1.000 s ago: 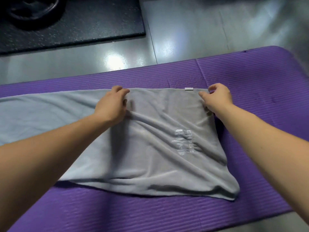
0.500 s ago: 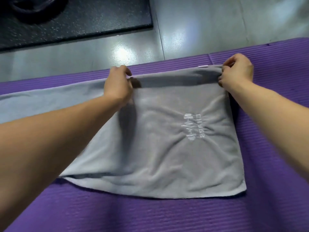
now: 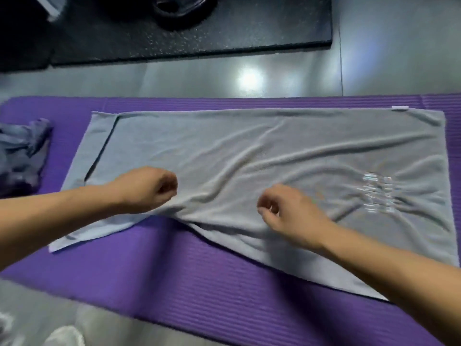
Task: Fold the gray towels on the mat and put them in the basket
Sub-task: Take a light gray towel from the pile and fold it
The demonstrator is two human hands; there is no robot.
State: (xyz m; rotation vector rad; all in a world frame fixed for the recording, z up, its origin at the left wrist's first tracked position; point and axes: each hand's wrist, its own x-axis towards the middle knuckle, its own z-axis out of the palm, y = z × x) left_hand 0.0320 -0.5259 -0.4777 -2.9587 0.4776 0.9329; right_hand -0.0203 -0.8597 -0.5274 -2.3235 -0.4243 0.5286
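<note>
1. A glossy gray floor [image 3: 174,81] fills the background and shows bright patches of reflected light.
2. A long purple ribbed foam mat [image 3: 199,283] lies across the floor from left to right.
3. A large gray terry towel [image 3: 249,146] is spread lengthwise on the purple mat and covers most of its middle and right part. It lies in two layers. At the left end the upper layer stops short, so a paler strip of the lower layer shows. The cloth is wrinkled and bunches at its near edge between the two hands.
4. A black speckled rubber mat [image 3: 224,33] lies on the floor beyond the purple mat, apart from it.
5. A second gray towel, crumpled in a heap [image 3: 22,151], sits on the left end of the purple mat, just beside the spread towel.
6. The left hand [image 3: 147,189] rests on the spread towel near its bunched near edge, fingers curled under. I cannot tell whether they pinch the cloth.
7. The right hand [image 3: 291,213] is over the towel's near half, fingers loosely curled, with no cloth seen between them.
8. Pale embroidered lettering [image 3: 379,192], blurred, marks the towel's right part.
9. A small white tag [image 3: 400,108] sits at the towel's far right edge.
</note>
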